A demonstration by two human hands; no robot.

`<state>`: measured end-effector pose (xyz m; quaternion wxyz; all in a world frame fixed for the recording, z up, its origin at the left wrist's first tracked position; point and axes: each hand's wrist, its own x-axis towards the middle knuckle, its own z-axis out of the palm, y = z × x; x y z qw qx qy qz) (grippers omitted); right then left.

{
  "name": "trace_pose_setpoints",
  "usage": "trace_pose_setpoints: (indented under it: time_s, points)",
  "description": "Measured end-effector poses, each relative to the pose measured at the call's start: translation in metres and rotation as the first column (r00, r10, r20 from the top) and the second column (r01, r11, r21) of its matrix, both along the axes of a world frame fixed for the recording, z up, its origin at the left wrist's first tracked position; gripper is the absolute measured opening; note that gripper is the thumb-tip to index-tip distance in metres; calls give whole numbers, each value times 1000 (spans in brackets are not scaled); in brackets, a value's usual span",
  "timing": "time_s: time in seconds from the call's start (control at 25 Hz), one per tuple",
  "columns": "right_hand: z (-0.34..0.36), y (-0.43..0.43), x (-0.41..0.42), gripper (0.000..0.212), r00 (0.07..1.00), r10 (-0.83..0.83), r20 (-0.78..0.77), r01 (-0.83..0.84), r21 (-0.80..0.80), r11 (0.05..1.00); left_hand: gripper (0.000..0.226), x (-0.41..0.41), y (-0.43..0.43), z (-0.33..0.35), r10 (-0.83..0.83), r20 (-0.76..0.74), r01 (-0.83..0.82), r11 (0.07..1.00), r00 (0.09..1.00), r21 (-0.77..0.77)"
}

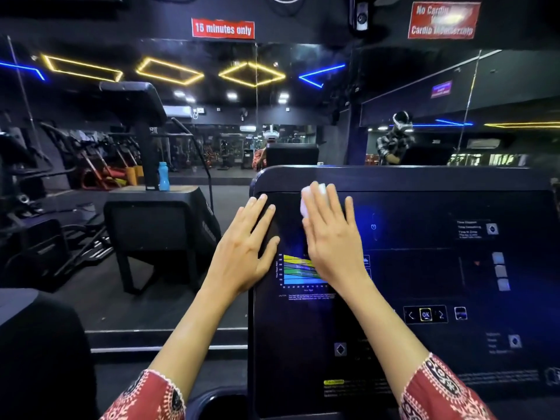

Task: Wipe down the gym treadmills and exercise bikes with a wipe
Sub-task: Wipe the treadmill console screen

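- While its straight, slightly spread fingers press a white wipe (306, 204) against the treadmill console (424, 268), the right hand (330, 234) lies flat on the upper left part of the dark panel.
- The wipe is bunched and soft-edged. It shows past the fingertips at twelve o'clock of the hand and beside the index finger at ten o'clock, with the rest hidden under the hand.
- At nine o'clock of the right hand, the left hand (245, 247) lies flat on the console's left edge, fingers straight and spread, holding nothing.
- Between the two wrists sits a chart (295, 272) of yellow, green and blue bands. Its small print is unreadable.
- At four o'clock of the right hand, a yellow-framed button (425, 314) reads "OK", between two arrow keys.
- At twelve o'clock of the view, a red sign (222, 28) reads "15 minutes only".
- At one o'clock, a second red sign (444, 21) reads "No Cardio" and below it "Cardio Membership". Glare blots the middle.
- At ten o'clock of the left hand, a blue bottle (163, 176) stands upright on the neighbouring machine (157, 213). Its contents cannot be seen.
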<state>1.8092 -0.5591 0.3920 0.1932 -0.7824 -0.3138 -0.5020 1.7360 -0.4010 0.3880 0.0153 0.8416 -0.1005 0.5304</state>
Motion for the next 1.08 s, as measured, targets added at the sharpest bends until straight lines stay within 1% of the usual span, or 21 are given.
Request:
trace_pose_setpoints:
  time_s: [0.04,0.08,0.12,0.16,0.2,0.28,0.32,0.4,0.44,0.52,0.56,0.64,0.72,0.76,0.88,0.96,1.0,1.08]
  points:
    - [14,5,4,50,999,18,-41,-16,51,999,52,3,-2,3,1,1,-1,1000,1000,-4]
    - [27,10,7,50,997,53,-50,-51,38,998,52,6,-5,6,3,1,-3,1000,1000,-7]
    - [35,15,11,50,997,76,-20,-76,-38,996,53,9,-9,8,4,-7,-4,1000,1000,-9]
    - [40,15,17,49,997,69,18,-67,-109,992,55,12,-14,10,5,-20,-5,1000,1000,-10]
    - [45,9,25,49,998,41,39,-35,-129,991,56,15,-18,12,10,-30,-10,1000,1000,-12]
    - [50,-10,35,51,1000,-15,-27,14,-12,1000,56,18,-27,13,25,-30,-25,1000,999,-19]
    - [46,-19,36,51,998,-15,-53,15,4,1000,56,19,-30,12,29,-23,-30,999,999,-18]
    - [25,-29,28,51,1000,17,-11,-18,-83,996,54,20,-34,9,29,-4,-29,999,1000,19]
    - [13,-34,25,51,1000,19,-10,-20,-95,995,53,20,-36,6,25,1,-25,999,1000,46]
    - [-5,-43,16,51,998,11,-69,-12,-18,1000,52,20,-38,2,22,3,-22,997,1000,74]
    - [-13,-50,12,51,997,12,-73,-14,-29,999,52,19,-39,1,22,2,-22,997,1000,76]
    - [-28,-63,8,50,1000,-7,-16,6,-92,996,53,18,-41,-3,17,-9,-17,996,1000,83]
    - [-33,-68,5,50,998,-10,-68,8,-27,1000,54,18,-44,-4,19,-18,-18,995,1000,98]
    - [-31,-68,5,51,996,-2,-89,1,-9,1000,54,19,-45,-5,28,-16,-26,994,999,103]
    - [-18,-66,12,50,999,-26,-24,24,-73,997,57,21,-51,-3,47,-14,-46,995,999,88]
    - [3,-59,22,51,998,-7,-67,7,-10,1000,59,26,-58,1,76,-29,-74,994,997,80]
    - [14,-55,28,51,998,15,-64,-15,-9,1000,61,30,-61,5,87,-33,-84,993,996,81]
    - [30,-49,39,50,999,33,-8,-33,-95,995,62,39,-66,12,92,-41,-88,992,995,88]
